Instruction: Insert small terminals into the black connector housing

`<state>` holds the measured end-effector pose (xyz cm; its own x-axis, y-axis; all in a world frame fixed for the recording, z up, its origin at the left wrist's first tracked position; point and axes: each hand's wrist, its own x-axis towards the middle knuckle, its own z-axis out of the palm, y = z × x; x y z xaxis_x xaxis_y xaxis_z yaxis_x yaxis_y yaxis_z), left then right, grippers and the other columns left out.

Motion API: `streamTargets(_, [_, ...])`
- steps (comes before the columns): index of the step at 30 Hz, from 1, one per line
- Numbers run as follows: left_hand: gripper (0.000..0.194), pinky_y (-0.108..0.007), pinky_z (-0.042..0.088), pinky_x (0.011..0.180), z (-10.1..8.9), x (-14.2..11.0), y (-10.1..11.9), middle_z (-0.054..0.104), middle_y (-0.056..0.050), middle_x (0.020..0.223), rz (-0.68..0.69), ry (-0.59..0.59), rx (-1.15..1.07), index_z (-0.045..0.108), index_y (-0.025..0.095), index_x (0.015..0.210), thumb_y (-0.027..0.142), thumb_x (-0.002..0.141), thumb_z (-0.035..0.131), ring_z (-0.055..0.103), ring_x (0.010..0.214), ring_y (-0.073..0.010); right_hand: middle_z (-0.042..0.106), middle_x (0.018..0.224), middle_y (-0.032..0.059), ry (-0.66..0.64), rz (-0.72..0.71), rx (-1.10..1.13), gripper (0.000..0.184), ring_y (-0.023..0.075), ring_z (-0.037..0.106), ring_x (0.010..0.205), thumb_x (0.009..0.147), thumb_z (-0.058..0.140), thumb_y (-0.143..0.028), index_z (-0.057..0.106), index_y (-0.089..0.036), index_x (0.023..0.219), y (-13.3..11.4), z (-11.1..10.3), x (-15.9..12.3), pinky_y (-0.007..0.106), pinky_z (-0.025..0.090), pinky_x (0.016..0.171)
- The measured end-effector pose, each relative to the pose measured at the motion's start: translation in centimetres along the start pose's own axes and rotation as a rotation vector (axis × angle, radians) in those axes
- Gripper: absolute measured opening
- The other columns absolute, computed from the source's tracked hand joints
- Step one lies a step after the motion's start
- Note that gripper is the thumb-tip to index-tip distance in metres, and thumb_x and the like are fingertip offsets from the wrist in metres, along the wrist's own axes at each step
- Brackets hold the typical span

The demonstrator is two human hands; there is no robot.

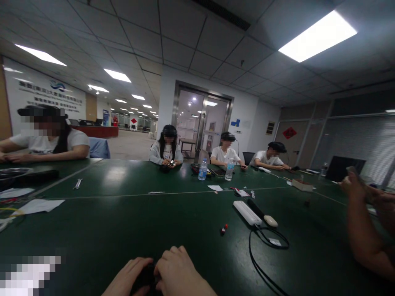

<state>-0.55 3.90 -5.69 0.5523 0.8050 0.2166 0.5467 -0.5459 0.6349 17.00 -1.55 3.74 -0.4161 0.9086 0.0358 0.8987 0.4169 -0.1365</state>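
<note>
At the bottom edge, my left hand [129,276] curves its fingers around the left side of a small black object [149,272]. My right hand [179,269] is closed over the right side of the same object, its back turned up. Most of the black object is hidden by both hands, so its kind cannot be made out. Beyond my hands, on the dark green table [129,222], lies a small red and black piece [224,229], apart from my fingers.
To the right lie a white power strip [247,213], a pale computer mouse [270,220] and a looping black cable [251,250]. Farther off stand two water bottles [203,169]. A wrench [78,183] and papers [41,206] lie left. Several people sit around; one at right holds a phone [354,174].
</note>
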Motion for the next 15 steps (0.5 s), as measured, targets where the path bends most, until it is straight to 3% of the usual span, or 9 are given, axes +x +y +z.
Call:
streamTargets(4, [0.041,-0.039,0.039,0.093,-0.7,-0.2,1.2,0.059,-0.001,0.110,0.010,0.005,-0.022,0.051,0.029,0.112,0.029,0.071,0.050,0.050,0.104,-0.0248,0.063,0.092,0.0073,-0.002,0.012,0.019,0.021,0.0238,0.054,0.092,0.068,0.061,-0.025,0.062,-0.020,0.089,-0.4,-0.9,-0.6,0.040,0.040,0.081])
streamTargets(9, [0.039,-0.039,0.039,0.093,-1.6,-0.6,3.3,0.059,-0.001,0.108,-0.024,0.008,-0.041,0.052,0.029,0.110,0.027,0.072,0.052,0.051,0.103,-0.0239,0.062,0.092,0.0031,0.100,0.008,0.184,0.019,0.0206,0.053,0.090,0.071,0.057,-0.024,0.062,-0.024,0.089,0.3,-0.3,-1.5,0.036,0.038,0.080])
streamTargets(12, [0.038,-0.038,0.038,0.092,-2.0,-0.8,4.1,0.057,-0.001,0.109,-0.029,-0.012,-0.039,0.051,0.027,0.111,0.027,0.073,0.052,0.050,0.103,-0.0225,0.060,0.087,0.0002,0.177,0.069,0.422,0.018,0.0182,0.052,0.085,0.068,0.059,-0.022,0.062,-0.025,0.086,1.2,0.8,-1.8,0.033,0.037,0.077])
streamTargets(15, [0.038,-0.036,0.037,0.093,-2.6,-0.9,4.9,0.056,-0.003,0.109,-0.042,-0.043,-0.033,0.051,0.024,0.112,0.026,0.074,0.053,0.049,0.103,-0.0211,0.057,0.082,-0.0013,0.252,0.168,0.942,0.019,0.0149,0.051,0.076,0.064,0.061,-0.016,0.063,-0.023,0.081,2.1,1.8,-1.9,0.029,0.037,0.070])
